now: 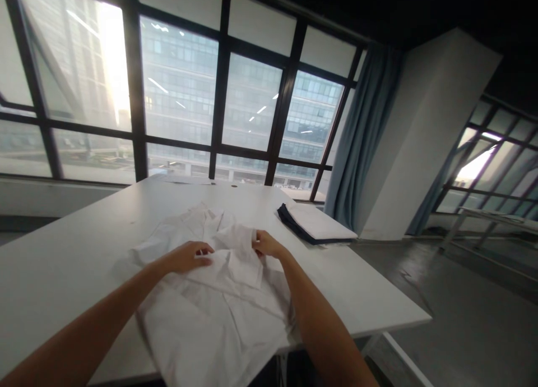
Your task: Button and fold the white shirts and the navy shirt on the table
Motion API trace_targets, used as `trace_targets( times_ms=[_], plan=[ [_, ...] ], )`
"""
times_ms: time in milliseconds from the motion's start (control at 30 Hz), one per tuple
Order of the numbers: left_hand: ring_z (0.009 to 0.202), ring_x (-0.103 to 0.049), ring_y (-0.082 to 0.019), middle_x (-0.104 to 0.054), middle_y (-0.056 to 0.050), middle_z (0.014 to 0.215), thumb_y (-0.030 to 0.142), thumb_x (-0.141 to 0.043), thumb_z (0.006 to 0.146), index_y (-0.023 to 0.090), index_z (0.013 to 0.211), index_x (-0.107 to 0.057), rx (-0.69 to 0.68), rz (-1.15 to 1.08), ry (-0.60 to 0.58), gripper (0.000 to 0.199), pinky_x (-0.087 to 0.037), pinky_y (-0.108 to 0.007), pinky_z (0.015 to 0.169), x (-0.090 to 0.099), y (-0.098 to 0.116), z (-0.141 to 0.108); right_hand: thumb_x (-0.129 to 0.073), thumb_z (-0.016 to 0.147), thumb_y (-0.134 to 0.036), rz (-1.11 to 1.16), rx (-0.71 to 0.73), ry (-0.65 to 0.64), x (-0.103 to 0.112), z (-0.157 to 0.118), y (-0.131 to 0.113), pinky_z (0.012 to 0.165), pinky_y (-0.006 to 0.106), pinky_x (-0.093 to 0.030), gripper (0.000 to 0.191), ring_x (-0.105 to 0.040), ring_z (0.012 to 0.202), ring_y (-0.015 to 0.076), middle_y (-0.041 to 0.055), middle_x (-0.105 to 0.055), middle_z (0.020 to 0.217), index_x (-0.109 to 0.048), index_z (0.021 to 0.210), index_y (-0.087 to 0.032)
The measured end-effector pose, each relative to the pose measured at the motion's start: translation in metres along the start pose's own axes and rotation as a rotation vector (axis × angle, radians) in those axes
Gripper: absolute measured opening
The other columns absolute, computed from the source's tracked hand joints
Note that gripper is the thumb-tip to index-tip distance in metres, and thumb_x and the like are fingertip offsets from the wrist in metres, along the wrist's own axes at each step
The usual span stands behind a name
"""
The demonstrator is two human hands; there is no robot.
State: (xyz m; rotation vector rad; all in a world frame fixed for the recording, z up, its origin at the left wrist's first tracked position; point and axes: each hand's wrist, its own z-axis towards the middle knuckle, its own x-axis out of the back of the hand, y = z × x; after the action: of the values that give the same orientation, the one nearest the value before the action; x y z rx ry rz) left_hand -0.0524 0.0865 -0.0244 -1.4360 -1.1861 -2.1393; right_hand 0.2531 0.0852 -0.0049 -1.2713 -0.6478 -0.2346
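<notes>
A crumpled white cloth garment (218, 314) lies spread on the white table (361, 286), and its near part hangs over the front edge. My left hand (191, 257) rests on the middle of the cloth, thumb and fingers apart, with nothing between them. On the right, my right hand (267, 245) has its fingers closed on a raised fold of the cloth. Some of its fingertips are hidden by the fabric.
A folded stack of white and dark cloth (317, 221) sits at the table's right edge. Behind the table are windows, a blue curtain (357, 134) and a slanting white pillar (420, 129). Another table (496, 216) stands far right.
</notes>
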Motion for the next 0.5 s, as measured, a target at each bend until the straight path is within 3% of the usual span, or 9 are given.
trace_targets(
  times_ms=[67, 133, 200, 267, 333, 400, 433, 500],
  plan=[
    [0.083, -0.061, -0.02, -0.07, -0.005, 0.09, 0.054, -0.054, 0.079, 0.02, 0.088, -0.071, -0.046, 0.005, 0.003, 0.039, -0.046, -0.027, 0.076, -0.004, 0.011, 0.003, -0.065, 0.071, -0.031, 0.049, -0.032, -0.156, -0.006, 0.0, -0.002, 0.044, 0.018, -0.038, 0.019, -0.048, 0.045, 0.0085, -0.0041, -0.055, 0.053, -0.068, 0.082, -0.015],
    [0.081, -0.06, -0.019, -0.069, -0.005, 0.087, 0.056, -0.055, 0.078, 0.019, 0.079, -0.07, -0.1, -0.049, -0.018, 0.039, -0.046, -0.026, 0.074, 0.004, 0.017, 0.001, -0.065, 0.07, -0.029, 0.111, -0.061, -0.138, -0.002, 0.002, -0.001, 0.041, 0.018, -0.033, 0.015, -0.044, 0.041, 0.0075, -0.0049, -0.05, 0.047, -0.064, 0.07, -0.014],
    [0.082, -0.06, -0.018, -0.069, -0.005, 0.091, 0.057, -0.061, 0.074, 0.018, 0.074, -0.068, -0.121, -0.16, -0.025, 0.04, -0.047, -0.026, 0.074, 0.021, 0.019, -0.007, -0.064, 0.069, -0.028, 0.217, -0.101, 0.022, 0.011, 0.002, 0.003, 0.037, 0.018, -0.028, 0.015, -0.038, 0.038, 0.0065, -0.0061, -0.044, 0.044, -0.059, 0.063, -0.015],
    [0.084, -0.061, -0.019, -0.069, -0.006, 0.095, 0.058, -0.067, 0.067, 0.017, 0.067, -0.065, -0.105, -0.294, 0.022, 0.041, -0.049, -0.027, 0.076, 0.039, 0.02, -0.016, -0.061, 0.07, -0.026, 0.356, -0.143, 0.284, 0.029, 0.003, 0.007, 0.035, 0.018, -0.024, 0.011, -0.034, 0.037, 0.0063, -0.0067, -0.043, 0.045, -0.058, 0.069, -0.016],
    [0.086, -0.062, -0.021, -0.069, -0.007, 0.097, 0.061, -0.069, 0.063, 0.016, 0.064, -0.062, -0.062, -0.438, 0.107, 0.046, -0.051, -0.03, 0.077, 0.054, 0.02, -0.025, -0.057, 0.073, -0.025, 0.477, -0.15, 0.596, 0.043, 0.003, 0.011, 0.036, 0.017, -0.029, 0.013, -0.038, 0.04, 0.0075, -0.0055, -0.048, 0.049, -0.06, 0.081, -0.016],
    [0.08, -0.063, -0.021, -0.069, -0.007, 0.091, 0.066, -0.067, 0.063, 0.016, 0.071, -0.063, 0.009, -0.56, 0.193, 0.051, -0.053, -0.031, 0.07, 0.066, 0.018, -0.031, -0.053, 0.077, -0.028, 0.528, -0.111, 0.8, 0.049, 0.005, 0.011, 0.042, 0.018, -0.039, 0.017, -0.046, 0.046, 0.0095, -0.0027, -0.054, 0.055, -0.06, 0.087, -0.016],
    [0.075, -0.064, -0.02, -0.069, -0.006, 0.085, 0.068, -0.065, 0.064, 0.016, 0.076, -0.063, 0.047, -0.589, 0.227, 0.053, -0.054, -0.031, 0.065, 0.073, 0.015, -0.032, -0.053, 0.078, -0.029, 0.52, -0.091, 0.797, 0.05, 0.007, 0.01, 0.045, 0.02, -0.043, 0.017, -0.05, 0.049, 0.0105, -0.0014, -0.056, 0.057, -0.06, 0.086, -0.016],
    [0.065, -0.063, -0.019, -0.067, -0.005, 0.074, 0.069, -0.061, 0.069, 0.016, 0.083, -0.064, 0.129, -0.548, 0.348, 0.055, -0.053, -0.03, 0.057, 0.089, 0.004, -0.033, -0.056, 0.076, -0.027, 0.445, -0.073, 0.644, 0.054, 0.013, 0.004, 0.051, 0.023, -0.048, 0.015, -0.054, 0.053, 0.012, 0.001, -0.059, 0.059, -0.061, 0.081, -0.014]
  ],
)
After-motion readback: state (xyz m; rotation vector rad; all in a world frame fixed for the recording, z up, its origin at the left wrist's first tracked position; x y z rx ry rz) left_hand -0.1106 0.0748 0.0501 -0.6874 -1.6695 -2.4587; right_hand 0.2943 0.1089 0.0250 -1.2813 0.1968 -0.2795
